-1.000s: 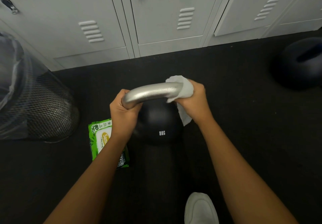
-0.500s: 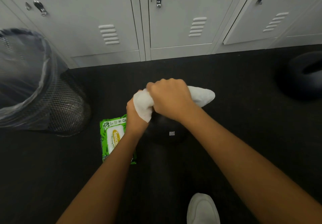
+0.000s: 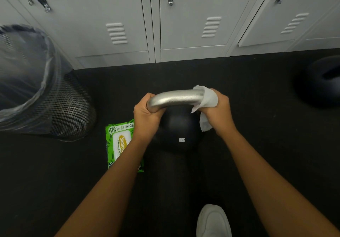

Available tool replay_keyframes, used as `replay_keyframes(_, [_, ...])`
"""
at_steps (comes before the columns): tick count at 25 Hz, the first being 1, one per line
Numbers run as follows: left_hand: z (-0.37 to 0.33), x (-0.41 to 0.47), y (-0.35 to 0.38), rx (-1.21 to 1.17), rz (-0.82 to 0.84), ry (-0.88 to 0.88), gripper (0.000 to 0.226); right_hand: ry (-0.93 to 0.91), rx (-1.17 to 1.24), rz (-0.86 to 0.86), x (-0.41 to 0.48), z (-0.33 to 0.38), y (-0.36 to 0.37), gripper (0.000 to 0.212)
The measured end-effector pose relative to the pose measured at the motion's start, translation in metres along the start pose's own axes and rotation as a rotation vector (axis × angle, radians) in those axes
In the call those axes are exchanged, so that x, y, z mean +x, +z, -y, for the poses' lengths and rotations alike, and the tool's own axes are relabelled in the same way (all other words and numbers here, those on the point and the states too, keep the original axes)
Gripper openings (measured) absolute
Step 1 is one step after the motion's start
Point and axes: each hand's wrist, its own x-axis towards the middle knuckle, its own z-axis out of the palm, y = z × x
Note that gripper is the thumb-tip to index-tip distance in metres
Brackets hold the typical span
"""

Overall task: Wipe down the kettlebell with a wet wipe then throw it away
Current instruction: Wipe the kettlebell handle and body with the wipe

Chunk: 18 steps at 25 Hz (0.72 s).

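A black kettlebell (image 3: 179, 131) marked 8KG stands on the dark floor, its silver handle (image 3: 176, 97) arching across the top. My left hand (image 3: 147, 114) grips the left end of that handle. My right hand (image 3: 218, 110) is closed around the handle's right end with a white wet wipe (image 3: 207, 100) wrapped between palm and metal; a loose tail of the wipe hangs down beside the black ball.
A black mesh bin (image 3: 42, 96) with a clear liner stands at the left. The green wipes pack (image 3: 119, 143) lies on the floor beside my left forearm. Grey lockers (image 3: 184, 25) line the far wall. Another dark weight (image 3: 321, 84) rests at the right; my white shoe (image 3: 213, 222) shows below.
Half a second ago my right hand and the wipe were over the handle's left side, against my left hand. They have slid back along the handle to its right end, baring the silver bar.
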Motion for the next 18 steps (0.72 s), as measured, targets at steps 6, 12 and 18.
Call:
replay_keyframes(6, [0.002, -0.001, 0.001, -0.028, 0.003, 0.018, 0.014, -0.325, -0.818, 0.098, -0.009, 0.063, 0.010, 0.011])
replay_keyframes(12, [0.002, 0.002, 0.007, 0.070, 0.086, -0.147, 0.029, -0.464, -1.301, 0.254, -0.017, 0.107, 0.080, 0.023])
replay_keyframes(18, [0.001, -0.002, 0.002, -0.012, 0.012, -0.014, 0.016, -0.542, -0.860, 0.160, -0.005, 0.062, 0.008, 0.019])
